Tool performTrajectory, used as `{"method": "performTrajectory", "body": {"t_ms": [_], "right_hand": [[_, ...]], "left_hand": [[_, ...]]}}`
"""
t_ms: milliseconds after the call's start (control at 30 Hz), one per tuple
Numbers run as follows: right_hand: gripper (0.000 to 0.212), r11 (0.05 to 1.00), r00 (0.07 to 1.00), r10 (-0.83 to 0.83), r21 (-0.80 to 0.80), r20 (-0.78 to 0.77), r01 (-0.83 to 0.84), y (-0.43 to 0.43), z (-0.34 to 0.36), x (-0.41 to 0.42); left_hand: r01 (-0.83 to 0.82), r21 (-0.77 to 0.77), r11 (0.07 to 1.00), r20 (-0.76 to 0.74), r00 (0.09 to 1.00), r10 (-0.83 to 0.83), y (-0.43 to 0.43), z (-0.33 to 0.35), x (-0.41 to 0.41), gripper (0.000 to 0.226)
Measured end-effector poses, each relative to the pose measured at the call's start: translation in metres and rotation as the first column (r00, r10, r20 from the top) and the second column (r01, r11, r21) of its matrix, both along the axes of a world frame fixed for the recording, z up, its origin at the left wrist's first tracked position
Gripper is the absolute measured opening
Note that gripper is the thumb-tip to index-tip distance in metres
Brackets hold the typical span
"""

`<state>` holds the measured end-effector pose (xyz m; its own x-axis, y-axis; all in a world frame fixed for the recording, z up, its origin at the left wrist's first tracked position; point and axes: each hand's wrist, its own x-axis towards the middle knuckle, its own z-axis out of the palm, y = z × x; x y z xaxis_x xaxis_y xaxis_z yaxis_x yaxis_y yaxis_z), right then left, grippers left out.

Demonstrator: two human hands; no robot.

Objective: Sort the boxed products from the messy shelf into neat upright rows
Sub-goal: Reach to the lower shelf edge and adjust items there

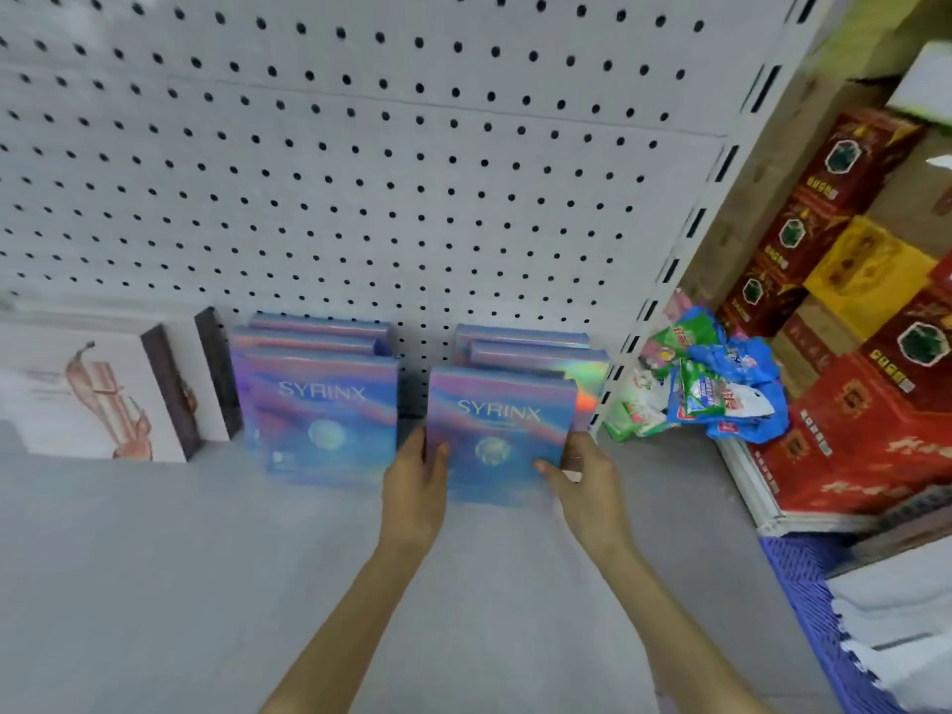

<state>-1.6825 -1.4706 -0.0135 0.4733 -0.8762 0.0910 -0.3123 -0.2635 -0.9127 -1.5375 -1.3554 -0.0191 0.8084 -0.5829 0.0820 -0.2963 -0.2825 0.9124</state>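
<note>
Two rows of blue-purple SYRINX boxes stand upright on the grey shelf (154, 559) against the pegboard. The left row (322, 404) holds three boxes. The right row has two boxes at the back (530, 347) and a front box (502, 430). My left hand (417, 481) grips the front box's left edge, thumb on its face. My right hand (582, 481) grips its right edge, thumb on the lower right of the face. The front box stands upright with its bottom edge at the shelf.
White boxes with dark sides (103, 399) stand at the left of the shelf. Right of the shelf upright lie green and blue snack bags (706, 383), stacked red and yellow cartons (865, 322) and a blue crate (824, 610).
</note>
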Motion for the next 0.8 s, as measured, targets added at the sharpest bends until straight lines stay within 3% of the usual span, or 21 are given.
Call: {"method": "performTrajectory", "body": {"t_ms": [100,200,300,500,700,800], "right_hand": [[0.024,1.000,1.000,0.010,-0.013,0.020,-0.010,-0.012,-0.005,0.009],[0.023,0.998,0.999,-0.029,-0.059,-0.018,0.028,-0.018,-0.010,0.013],[0.034,0.995,0.997,-0.076,-0.072,-0.020,0.074,-0.025,-0.017,0.009],[0.033,0.999,0.998,0.005,-0.041,-0.062,-0.007,-0.032,-0.023,0.005],[0.024,0.995,0.999,-0.003,0.096,-0.052,0.008,-0.007,-0.015,-0.014],[0.018,0.988,0.991,0.120,0.105,-0.064,-0.112,0.034,-0.008,-0.020]], "left_hand": [[-0.027,-0.050,0.998,-0.004,1.000,0.026,-0.015,0.008,-0.007,0.055],[-0.058,-0.085,0.995,0.008,0.998,0.059,-0.024,0.010,-0.014,0.067],[-0.131,-0.095,0.987,0.001,0.991,0.132,-0.030,0.009,-0.021,0.065],[-0.228,-0.023,0.973,-0.129,0.966,0.223,-0.040,0.014,-0.028,0.051],[-0.146,0.073,0.987,-0.173,0.972,0.157,0.000,0.012,-0.055,0.059],[-0.117,0.035,0.992,-0.210,0.970,0.122,0.050,0.009,-0.073,0.055]]}}
